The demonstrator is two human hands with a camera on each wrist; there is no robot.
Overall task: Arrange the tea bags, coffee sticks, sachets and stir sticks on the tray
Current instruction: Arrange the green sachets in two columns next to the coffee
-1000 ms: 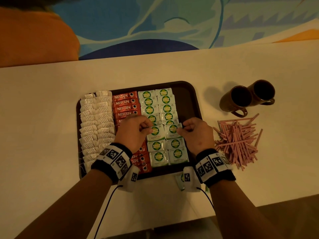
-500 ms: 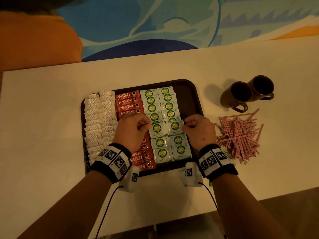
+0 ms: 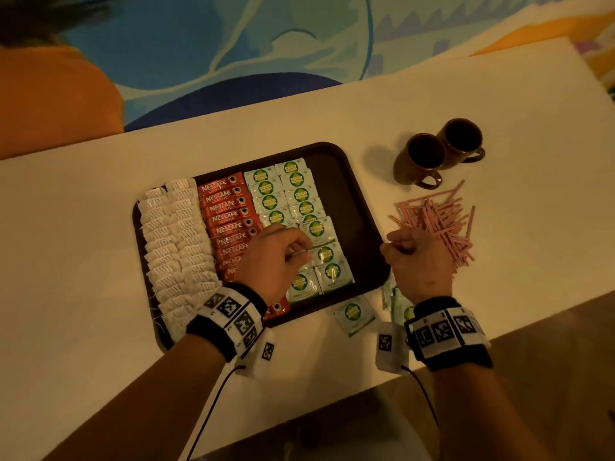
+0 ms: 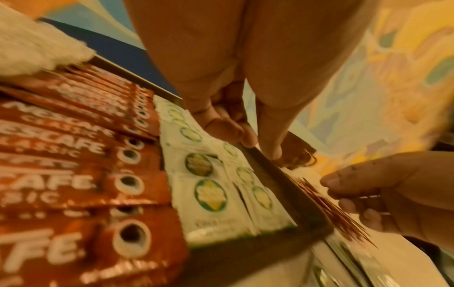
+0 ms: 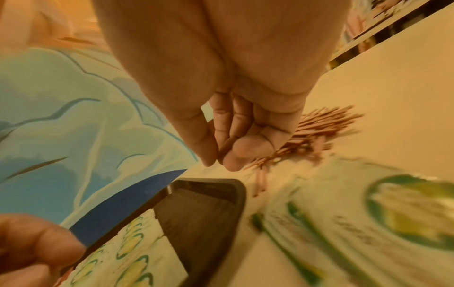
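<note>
- The dark tray (image 3: 346,181) sits mid-counter (image 3: 83,227), its near edge close to the counter's front edge, holding tea bags (image 3: 173,234), red coffee sticks (image 3: 226,211) and green-and-white sachets (image 3: 299,194) in rows.
- Left hand (image 3: 273,257) over the sachets, fingers curled; whether it pinches one, I cannot tell.
- Right hand (image 3: 416,257), just off the tray's right edge, fingers curled, thumb against fingertips, holding nothing visible.
- Pink stir sticks (image 3: 439,221) lie heaped toward the counter's right end.
- Loose sachets (image 3: 354,314) lie by the front edge.

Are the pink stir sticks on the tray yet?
Not yet. The pink stir sticks lie heaped on the white table, right of the dark brown tray.
</note>
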